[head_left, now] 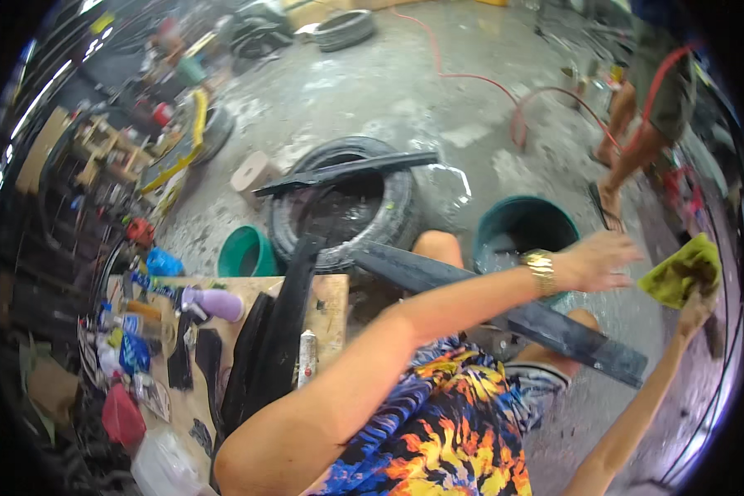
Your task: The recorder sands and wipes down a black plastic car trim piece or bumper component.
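Observation:
My left arm reaches across to the right, a gold watch on its wrist. The fingers of my left hand [599,262] are spread, slightly blurred, and hold nothing. Beside it, my right hand [699,316] grips a yellow-green cloth [683,271] with dark damp-looking patches. Under my left forearm a long dark grey strip-like panel [574,337] lies slantwise over my legs; the arm hides its middle. A similar dark strip [347,172] rests across a tyre [401,202] on the floor ahead.
A dark green bucket [525,217] stands near my knees, a smaller green bucket [246,252] left of the tyre. At left a wooden table [331,289] bears black panels [260,347], a spray can [307,357] and a purple bottle [215,303]. A person [649,107] stands ahead right near a red hose [479,78].

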A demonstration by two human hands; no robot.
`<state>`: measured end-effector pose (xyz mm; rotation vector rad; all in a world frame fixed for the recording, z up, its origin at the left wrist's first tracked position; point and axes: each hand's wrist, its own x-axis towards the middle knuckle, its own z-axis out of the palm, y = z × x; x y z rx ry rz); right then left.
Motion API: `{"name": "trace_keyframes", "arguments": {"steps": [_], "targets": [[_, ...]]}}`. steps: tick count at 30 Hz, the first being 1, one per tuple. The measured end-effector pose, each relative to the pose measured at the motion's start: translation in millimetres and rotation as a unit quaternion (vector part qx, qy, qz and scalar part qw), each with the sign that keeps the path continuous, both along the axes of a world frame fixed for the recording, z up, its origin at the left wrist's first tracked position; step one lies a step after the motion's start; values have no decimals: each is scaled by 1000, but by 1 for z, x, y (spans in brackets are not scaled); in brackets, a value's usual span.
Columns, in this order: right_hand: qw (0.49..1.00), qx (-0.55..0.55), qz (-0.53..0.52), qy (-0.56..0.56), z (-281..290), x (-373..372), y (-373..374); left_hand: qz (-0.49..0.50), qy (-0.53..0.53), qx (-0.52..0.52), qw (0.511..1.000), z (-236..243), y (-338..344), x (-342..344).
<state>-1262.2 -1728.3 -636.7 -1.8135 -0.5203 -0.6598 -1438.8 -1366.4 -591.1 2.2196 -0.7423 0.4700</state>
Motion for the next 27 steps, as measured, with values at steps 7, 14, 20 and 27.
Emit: {"name": "trace_keyframes", "arguments": {"steps": [7,14,20,27], "targets": [[987,120,-104,39,72,-111,-102,46,303,180,935,-14,104,-145],[930,-89,-343,94,60,-252,-104,66,256,285,921,-49,83,-170],[904,-291,-305,74,29,-293,-51,83,195,306,928,-73,83,-158],[913,-263,-274,147,9,-297,38,83,198,313,925,-46,15,-135]]}}
